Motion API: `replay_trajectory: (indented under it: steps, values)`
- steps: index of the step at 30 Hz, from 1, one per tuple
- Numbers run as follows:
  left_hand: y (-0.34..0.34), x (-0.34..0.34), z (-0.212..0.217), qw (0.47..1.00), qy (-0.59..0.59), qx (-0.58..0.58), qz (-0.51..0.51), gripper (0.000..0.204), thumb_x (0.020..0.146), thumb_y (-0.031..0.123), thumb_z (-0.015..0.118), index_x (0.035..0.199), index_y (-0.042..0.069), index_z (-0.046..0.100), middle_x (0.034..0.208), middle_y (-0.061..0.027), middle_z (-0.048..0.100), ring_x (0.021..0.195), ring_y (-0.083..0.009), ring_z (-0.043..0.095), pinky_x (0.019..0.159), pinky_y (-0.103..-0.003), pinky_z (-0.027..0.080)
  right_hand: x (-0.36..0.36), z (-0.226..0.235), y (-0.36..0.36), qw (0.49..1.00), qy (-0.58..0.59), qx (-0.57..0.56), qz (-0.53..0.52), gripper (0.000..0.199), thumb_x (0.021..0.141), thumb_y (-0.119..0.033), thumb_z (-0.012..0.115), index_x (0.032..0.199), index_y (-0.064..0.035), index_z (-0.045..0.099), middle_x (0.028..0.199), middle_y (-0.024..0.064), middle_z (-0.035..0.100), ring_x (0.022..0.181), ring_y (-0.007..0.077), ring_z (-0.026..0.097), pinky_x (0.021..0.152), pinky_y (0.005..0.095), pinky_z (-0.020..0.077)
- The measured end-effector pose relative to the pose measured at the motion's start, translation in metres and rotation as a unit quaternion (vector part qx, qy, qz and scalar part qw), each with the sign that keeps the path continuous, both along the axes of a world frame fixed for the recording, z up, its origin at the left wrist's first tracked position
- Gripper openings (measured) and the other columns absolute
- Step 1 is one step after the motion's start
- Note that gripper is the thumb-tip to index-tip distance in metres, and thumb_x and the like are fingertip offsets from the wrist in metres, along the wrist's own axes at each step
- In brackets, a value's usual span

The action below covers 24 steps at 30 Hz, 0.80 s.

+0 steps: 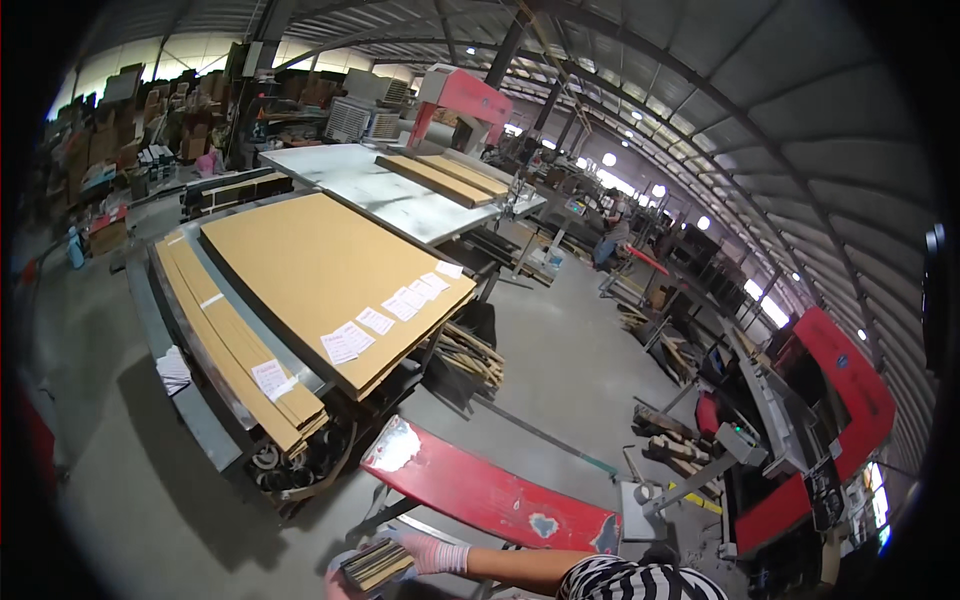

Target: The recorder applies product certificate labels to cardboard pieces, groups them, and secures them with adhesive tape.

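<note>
At the lower edge of the head view, a small bundle of flat strips (pixel 376 566) is held with its layered end showing, tan and dark layers mixed. My right hand (pixel 432 553), in a pale pink-and-white glove, closes on the bundle's right side, its bare forearm coming from a black-and-white striped sleeve. Around the left side of the bundle my left hand (pixel 338 581) is closed, also gloved and partly cut off by the picture's edge. A red bench-like board (pixel 490 490) with worn paint patches lies just beyond my hands.
Ahead to the left, a table carries large tan sheets (pixel 310 270) with paper slips and long tan strips (pixel 215 310) beside them. Behind it stands a pale worktable (pixel 340 170) near a red machine (pixel 465 100). Another red machine (pixel 850 400) stands at right; a person (pixel 610 245) is farther off.
</note>
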<state>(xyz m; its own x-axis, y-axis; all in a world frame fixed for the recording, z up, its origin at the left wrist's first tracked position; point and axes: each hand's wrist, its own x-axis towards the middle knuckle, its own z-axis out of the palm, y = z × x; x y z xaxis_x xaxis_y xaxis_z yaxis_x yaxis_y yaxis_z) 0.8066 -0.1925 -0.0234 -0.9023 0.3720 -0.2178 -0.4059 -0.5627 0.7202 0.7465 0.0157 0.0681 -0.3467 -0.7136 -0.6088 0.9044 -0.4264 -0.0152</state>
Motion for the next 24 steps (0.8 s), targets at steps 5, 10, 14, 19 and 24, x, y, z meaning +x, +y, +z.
replay_trajectory:
  steps: [5,10,14,19,24]
  values:
    - [0.005,0.000,0.027,0.989,-0.106,0.104,0.019,0.058,0.098,0.039,0.040,0.146,0.006,0.042,0.146,-0.0243,0.045,0.132,-0.0425,0.046,0.105,-0.061,0.042,-0.007,0.045,0.014,0.602,0.677,0.314,0.282,0.059,0.084,-0.025,0.076,0.133,-0.0043,0.051,0.125,0.0135,0.063,0.115,0.0263,0.060,0.103,0.0383,0.0455]
    - [0.043,-0.014,-0.004,0.981,-0.023,-0.190,0.001,0.058,0.094,0.041,0.049,0.141,0.008,0.048,0.144,-0.0251,0.046,0.132,-0.0413,0.046,0.106,-0.055,0.041,-0.024,0.036,0.035,0.618,0.695,0.315,0.188,0.064,0.071,-0.017,0.086,0.125,-0.0045,0.053,0.113,0.0125,0.066,0.108,0.0256,0.062,0.094,0.0398,0.0496]
    - [0.058,-0.011,-0.034,0.875,0.110,-0.470,-0.035,0.057,0.091,0.043,0.056,0.137,0.009,0.053,0.142,-0.0258,0.047,0.133,-0.0404,0.045,0.107,-0.049,0.040,-0.046,0.163,0.114,0.674,0.696,0.215,0.123,0.063,0.071,-0.015,0.086,0.124,-0.0048,0.052,0.107,0.0079,0.066,0.091,0.0146,0.065,0.077,0.0297,0.0544]
    - [0.068,-0.012,-0.058,0.741,0.252,-0.618,-0.075,0.057,0.087,0.045,0.065,0.133,0.011,0.059,0.141,-0.0267,0.049,0.133,-0.0392,0.044,0.109,-0.043,0.039,-0.050,0.244,0.214,0.729,0.666,0.154,-0.044,0.046,0.093,-0.022,0.066,0.133,-0.0044,0.052,0.118,0.0091,0.063,0.087,0.0092,0.063,0.074,0.0239,0.0519]
    - [0.057,-0.033,0.031,0.689,0.301,-0.653,-0.092,0.069,0.085,0.046,0.065,0.143,0.012,0.048,0.145,-0.0245,0.045,0.133,-0.0439,0.044,0.110,-0.052,0.035,-0.063,0.191,0.243,0.596,0.773,0.038,0.213,0.041,0.105,-0.033,0.044,0.121,-0.0007,0.063,0.120,0.0098,0.065,0.113,0.0219,0.058,0.103,0.0339,0.0408]
